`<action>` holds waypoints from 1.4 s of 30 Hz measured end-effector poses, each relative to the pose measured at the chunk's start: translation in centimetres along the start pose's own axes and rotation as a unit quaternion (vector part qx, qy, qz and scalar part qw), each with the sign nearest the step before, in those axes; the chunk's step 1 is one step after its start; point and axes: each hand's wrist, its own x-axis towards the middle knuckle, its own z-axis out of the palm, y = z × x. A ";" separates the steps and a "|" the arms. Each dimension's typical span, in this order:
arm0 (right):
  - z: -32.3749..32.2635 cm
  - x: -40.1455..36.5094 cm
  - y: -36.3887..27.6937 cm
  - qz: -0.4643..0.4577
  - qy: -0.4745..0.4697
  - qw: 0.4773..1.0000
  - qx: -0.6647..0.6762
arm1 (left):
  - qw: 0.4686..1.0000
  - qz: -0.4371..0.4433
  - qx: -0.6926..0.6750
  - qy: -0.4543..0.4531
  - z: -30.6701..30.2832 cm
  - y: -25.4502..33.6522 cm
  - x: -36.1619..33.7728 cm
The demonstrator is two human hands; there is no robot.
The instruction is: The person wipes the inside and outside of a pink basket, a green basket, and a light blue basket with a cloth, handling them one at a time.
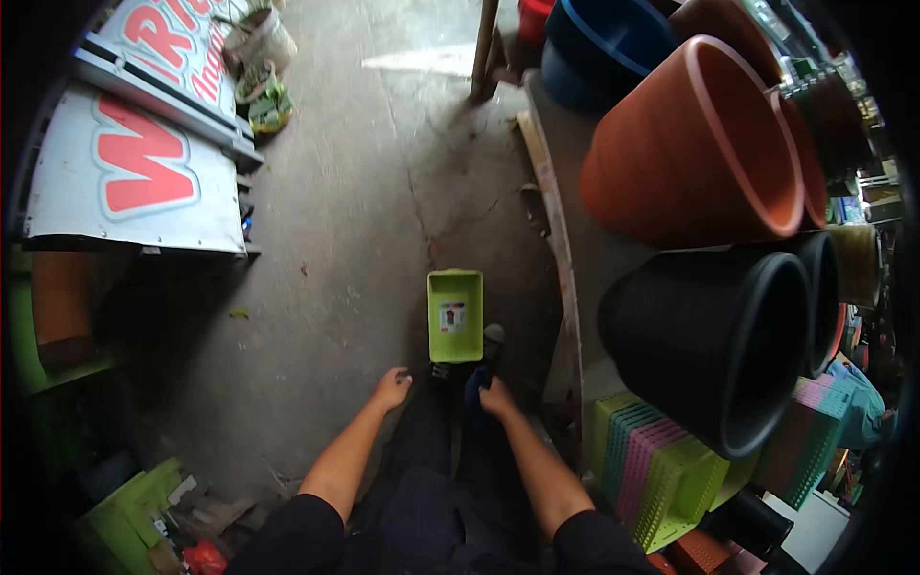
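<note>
A lime-green rectangular plastic tub (455,345) with a label inside it is in front of my feet, apart from both hands; it appears to rest on the floor. My left hand (393,389) is closed to the lower left of the tub, and a small dark thing shows at its fingers, too small to name. Lower right of the tub, my right hand (495,397) is closed around a dark blue cloth (473,385) hanging by my leg. A dark shoe (494,334) shows beside the tub's right edge.
On the right, a raised shelf (561,230) bears large terracotta-coloured pots (652,153), black pots (690,335) and blue tubs (585,72). Stacked coloured baskets (652,470) stand lower right. A lettered sign (144,182) and potted plants (268,105) line the left of the concrete floor (335,211).
</note>
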 end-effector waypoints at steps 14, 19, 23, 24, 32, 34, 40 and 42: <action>3.7 18.9 4.9 0.039 -0.038 0.987 -0.151 | 0.991 -0.092 -0.086 0.042 11.6 -4.2 15.4; 3.7 19.9 4.6 0.083 -0.031 0.996 -0.031 | 0.973 -0.145 -0.166 0.064 12.0 -1.1 15.9; 3.7 20.1 4.6 0.074 -0.014 0.997 0.005 | 0.972 -0.139 -0.174 0.072 11.5 -1.3 15.9; 3.5 20.0 4.3 0.077 -0.012 0.997 0.007 | 0.973 -0.140 -0.172 0.066 11.3 -1.2 15.7; 0.4 13.5 1.2 0.023 0.054 0.998 -0.035 | 0.994 0.054 0.005 0.098 7.5 1.7 10.4; -1.6 9.9 -0.4 -0.003 0.049 0.998 -0.029 | 0.993 0.078 -0.008 0.084 5.9 3.7 8.1; -5.6 -3.6 -2.4 -0.144 0.185 0.972 -0.016 | 0.971 0.195 -0.139 0.023 1.6 7.9 0.7; -7.6 -10.0 -5.2 -0.097 0.175 0.979 0.029 | 0.945 0.240 -0.214 -0.053 -0.5 11.8 -2.9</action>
